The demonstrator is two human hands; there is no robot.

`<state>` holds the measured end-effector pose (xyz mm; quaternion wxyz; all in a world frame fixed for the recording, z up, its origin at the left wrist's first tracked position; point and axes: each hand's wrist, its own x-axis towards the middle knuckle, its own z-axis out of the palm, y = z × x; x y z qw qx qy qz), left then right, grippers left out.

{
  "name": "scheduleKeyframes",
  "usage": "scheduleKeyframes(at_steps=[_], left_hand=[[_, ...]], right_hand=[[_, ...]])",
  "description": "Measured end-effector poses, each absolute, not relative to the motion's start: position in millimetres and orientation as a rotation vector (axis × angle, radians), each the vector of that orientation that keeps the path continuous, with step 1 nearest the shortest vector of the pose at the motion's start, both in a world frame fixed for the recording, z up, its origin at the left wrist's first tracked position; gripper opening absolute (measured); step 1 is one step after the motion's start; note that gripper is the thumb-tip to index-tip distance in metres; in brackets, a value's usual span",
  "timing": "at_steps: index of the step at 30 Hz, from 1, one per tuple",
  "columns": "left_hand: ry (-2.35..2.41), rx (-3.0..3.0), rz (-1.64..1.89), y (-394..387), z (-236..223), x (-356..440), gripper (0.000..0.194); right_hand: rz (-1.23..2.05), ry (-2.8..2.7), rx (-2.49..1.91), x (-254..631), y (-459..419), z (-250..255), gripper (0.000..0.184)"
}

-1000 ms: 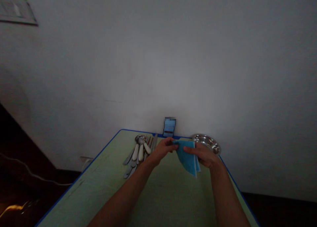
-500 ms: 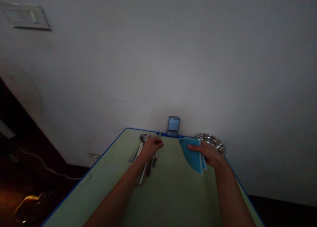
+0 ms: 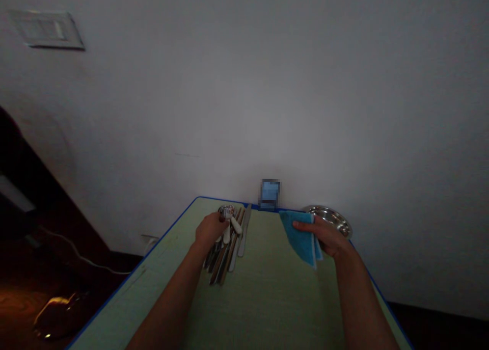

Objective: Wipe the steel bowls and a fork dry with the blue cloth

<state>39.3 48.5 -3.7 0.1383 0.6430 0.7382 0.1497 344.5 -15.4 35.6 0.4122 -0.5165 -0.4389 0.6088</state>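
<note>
Left hand [image 3: 209, 231] moved onto cutlery pile [image 3: 228, 248], blue cloth [image 3: 301, 239] pinched in right hand [image 3: 324, 236]

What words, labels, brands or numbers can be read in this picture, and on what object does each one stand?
No text can be read.
The blue object by the far edge is too blurred to read.
The plate on the wall shows no legible marks.
The blue cloth in the right hand shows no print.

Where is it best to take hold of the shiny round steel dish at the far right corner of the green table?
Grip the rim of the round steel dish at its right side, coming from the right. The rim is a thin raised lip that fingers can pinch, while the blue cloth and the right hand stand in front of its near left part.
</note>
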Motion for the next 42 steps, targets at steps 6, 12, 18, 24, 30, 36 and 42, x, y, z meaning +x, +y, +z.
scheduleKeyframes(at_steps=[6,12,18,24,30,36,42], left_hand=[[2.223,1.951,0.335,38.6,-2.7,51.2,0.032],[2.287,2.008,0.264,31.2,1.3,60.1,0.036],[2.317,2.036,0.215,29.4,-1.2,64.3,0.042],[2.332,2.035,0.191,30.5,-4.9,64.2,0.043],[2.342,2.024,0.195,31.0,-4.5,64.9,0.042],[2.335,2.017,0.199,30.6,-3.9,64.7,0.040],[2.338,1.998,0.199,31.8,-3.4,63.2,0.038]], right_hand=[[1.529,-1.102,-1.313,343.2,-16.5,37.9,0.029],[1.532,-1.105,-1.301,344.8,-16.3,38.0,0.030],[1.553,-1.108,-1.279,346.1,-16.1,38.4,0.030],[1.538,-1.095,-1.288,347.0,-16.2,37.8,0.032],[1.538,-1.106,-1.283,347.1,-16.6,37.7,0.032],[1.529,-1.112,-1.290,347.3,-16.1,37.1,0.033],[1.537,-1.127,-1.293,346.5,-16.8,38.8,0.031]])
